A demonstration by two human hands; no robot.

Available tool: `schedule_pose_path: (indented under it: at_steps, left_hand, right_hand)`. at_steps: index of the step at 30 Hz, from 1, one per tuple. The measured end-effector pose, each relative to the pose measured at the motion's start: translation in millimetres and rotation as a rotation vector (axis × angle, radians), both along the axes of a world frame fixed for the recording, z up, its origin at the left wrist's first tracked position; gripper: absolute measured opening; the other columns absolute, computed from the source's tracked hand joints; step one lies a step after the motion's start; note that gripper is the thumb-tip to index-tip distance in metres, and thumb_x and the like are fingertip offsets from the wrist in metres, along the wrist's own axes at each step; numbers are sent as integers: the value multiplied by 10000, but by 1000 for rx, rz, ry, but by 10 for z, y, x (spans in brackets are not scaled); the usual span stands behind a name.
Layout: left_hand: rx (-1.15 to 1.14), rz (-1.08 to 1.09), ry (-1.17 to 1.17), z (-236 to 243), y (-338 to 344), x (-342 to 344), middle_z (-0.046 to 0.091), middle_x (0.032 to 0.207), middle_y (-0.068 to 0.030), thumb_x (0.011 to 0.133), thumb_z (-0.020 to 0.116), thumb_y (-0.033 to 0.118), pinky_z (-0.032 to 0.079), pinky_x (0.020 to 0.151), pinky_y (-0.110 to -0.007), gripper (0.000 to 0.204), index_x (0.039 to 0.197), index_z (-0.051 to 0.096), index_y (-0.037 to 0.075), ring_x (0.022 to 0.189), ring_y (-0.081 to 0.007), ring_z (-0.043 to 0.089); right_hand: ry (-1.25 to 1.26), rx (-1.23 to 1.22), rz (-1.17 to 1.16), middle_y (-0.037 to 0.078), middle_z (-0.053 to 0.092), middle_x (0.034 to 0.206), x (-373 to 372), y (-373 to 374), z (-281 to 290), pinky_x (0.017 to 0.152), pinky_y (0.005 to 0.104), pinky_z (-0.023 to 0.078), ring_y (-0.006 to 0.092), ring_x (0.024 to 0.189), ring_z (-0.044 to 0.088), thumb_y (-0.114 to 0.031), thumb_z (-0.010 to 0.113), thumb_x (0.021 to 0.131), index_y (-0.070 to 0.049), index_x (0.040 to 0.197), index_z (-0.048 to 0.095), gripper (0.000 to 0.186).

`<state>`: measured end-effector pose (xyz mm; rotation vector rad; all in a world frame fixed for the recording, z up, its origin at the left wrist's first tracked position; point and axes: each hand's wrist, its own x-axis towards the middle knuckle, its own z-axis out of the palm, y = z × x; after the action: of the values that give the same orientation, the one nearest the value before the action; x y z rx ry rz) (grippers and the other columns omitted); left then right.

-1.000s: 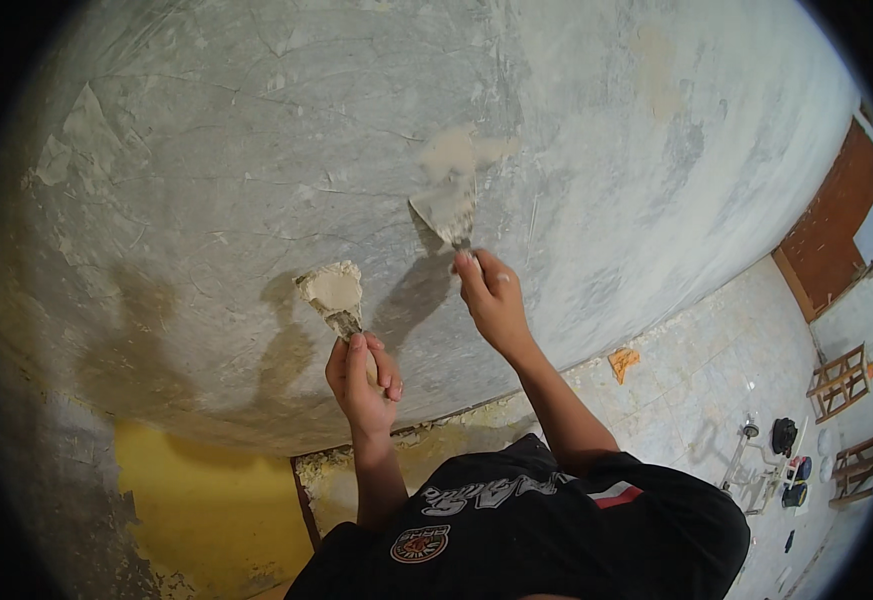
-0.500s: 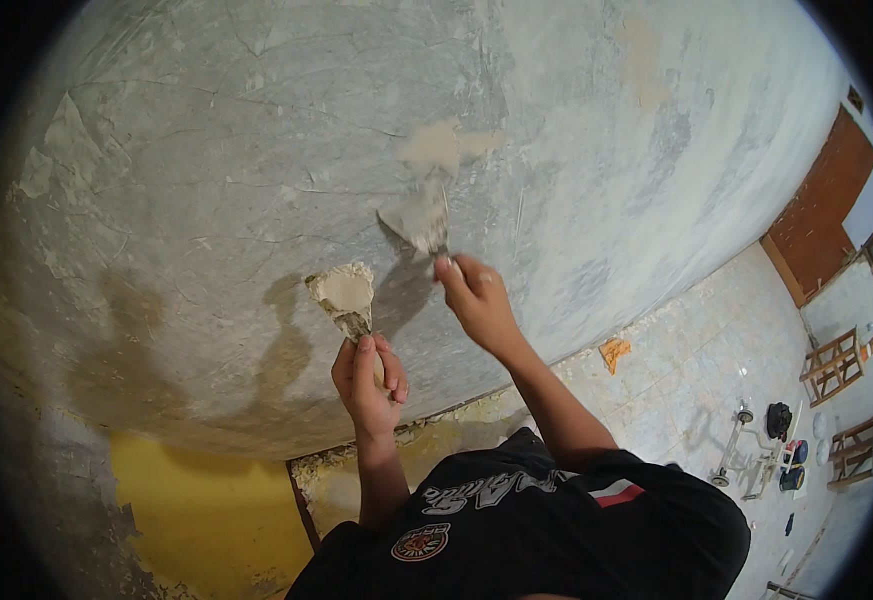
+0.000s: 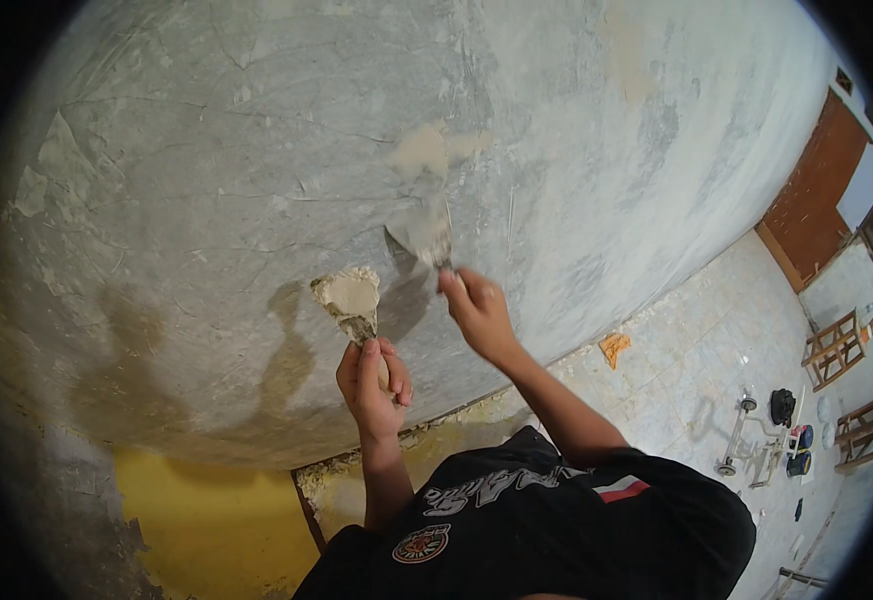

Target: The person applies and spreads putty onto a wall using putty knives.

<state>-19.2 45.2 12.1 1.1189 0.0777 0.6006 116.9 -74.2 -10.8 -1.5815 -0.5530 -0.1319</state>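
A grey, patchy plastered wall [image 3: 256, 150] with fine cracks fills most of the head view. My right hand [image 3: 478, 312] is closed around the handle of a putty knife [image 3: 424, 232], its wide blade against or very near the wall and a little blurred. Just above that blade lies a beige smear of filler [image 3: 426, 150]. Lower and to the left, my left hand [image 3: 371, 385] grips a second putty knife [image 3: 358, 328] by its handle. A thick, cream-coloured lump of putty [image 3: 348, 292] covers that blade.
A yellow-painted patch [image 3: 206, 510] lies at lower left. On the tiled floor [image 3: 676, 340] at right are an orange crumpled cloth [image 3: 614, 349], a white metal frame with wheels [image 3: 746, 440] and wooden frames [image 3: 834, 348]. A brown door [image 3: 821, 190] stands at far right.
The right putty knife has shifted slightly down and to the right in view, with a thin pale smear above it. My left hand keeps its hold on the loaded knife.
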Motion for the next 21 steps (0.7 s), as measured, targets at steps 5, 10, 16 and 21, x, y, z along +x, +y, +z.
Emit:
schedule_pose_path:
  at_steps: [5,10,16,21]
  left_hand:
    - [-84,-6,-11,1,27,14,436,518,-25,1039,482,258,299,349,-243,282,890,544,27,357,-100,361]
    - [-63,-12,13,-25,3,51,408,523,-17,1040,469,277,294,349,-246,283,889,542,48,361,-101,344]
    - [-36,-33,12,-64,24,46,383,525,-8,1046,453,289,286,348,-251,286,890,543,67,362,-103,331]
    - [-39,-27,30,-67,72,3,387,529,-7,1048,452,283,290,348,-251,288,893,544,58,364,-100,338]
  right_hand:
    - [222,98,74,39,452,552,-201,-205,-45,499,294,343,73,542,427,-315,567,1007,-9,840,655,360]
    - [-38,82,-61,58,459,556,172,-97,740,502,313,339,103,525,414,-338,557,1007,-5,841,657,386]
    - [83,-99,-65,69,469,557,136,-313,-379,514,319,354,124,526,427,-353,557,1007,11,848,664,411]
    - [224,23,64,-14,456,568,-232,-479,-631,491,257,310,61,516,396,-321,556,1024,-14,879,671,358]
